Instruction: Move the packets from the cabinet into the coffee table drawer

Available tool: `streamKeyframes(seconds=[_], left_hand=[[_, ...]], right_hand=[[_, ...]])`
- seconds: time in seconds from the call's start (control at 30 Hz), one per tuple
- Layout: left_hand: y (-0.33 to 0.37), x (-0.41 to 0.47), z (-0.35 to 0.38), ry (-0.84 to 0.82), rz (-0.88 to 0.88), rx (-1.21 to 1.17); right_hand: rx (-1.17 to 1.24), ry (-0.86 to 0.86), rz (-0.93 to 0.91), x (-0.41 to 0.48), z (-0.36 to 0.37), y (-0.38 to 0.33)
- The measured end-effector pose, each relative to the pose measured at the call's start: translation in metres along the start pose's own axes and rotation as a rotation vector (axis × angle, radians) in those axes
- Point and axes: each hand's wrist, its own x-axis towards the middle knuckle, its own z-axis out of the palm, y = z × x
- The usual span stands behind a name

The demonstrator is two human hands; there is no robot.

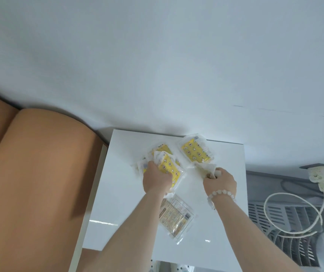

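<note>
Clutching packet stack (pixel 170 167): left grip (pixel 157 178) | right grip (pixel 221 181) pinches far packet (pixel 196 152) corner | long axes slanted

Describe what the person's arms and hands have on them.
The left forearm and right forearm are bare, with no sleeve in view. Neither the left hand nor the right hand is gloved. The right wrist wears a bracelet of round, pale whitish beads. No ring or watch shows.

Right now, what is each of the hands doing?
Left hand: grips a bunch of yellow patterned plastic packets.
Right hand: grips a white plastic packet edge.
</note>
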Motion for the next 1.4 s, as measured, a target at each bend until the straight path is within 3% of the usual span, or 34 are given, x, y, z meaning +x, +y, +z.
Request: streamKeyframes(seconds=[0.37,0.47,0.63,0.77,1.03,1.4], left_hand=[[0.037,-0.064,-0.031,-0.019,0.105,-0.053],[0.055,-0.090,-0.049,-0.055,0.149,-0.117],[0.078,-0.136,-0.076,-0.133,0.235,-0.223],[0.077,-0.162,-0.106,-0.115,0.175,-0.316],[0.055,-0.184,-0.177,-0.122,0.074,-0.542],[-0.039,-0.219,-0.262,0.183,-0.020,-0.851]], right_hand=[[0.462,-0.164,0.220,-0.037,-0.088,-0.009],[0.498,-0.291,0.273,-0.056,-0.116,-0.014],[0.630,-0.464,0.208,-0.059,-0.141,0.003],[0.704,-0.510,0.175,-0.104,-0.161,-0.032],[0.583,-0.519,0.037,-0.158,-0.188,-0.084],[0.206,-0.890,-0.259,-0.235,-0.108,-0.178]])
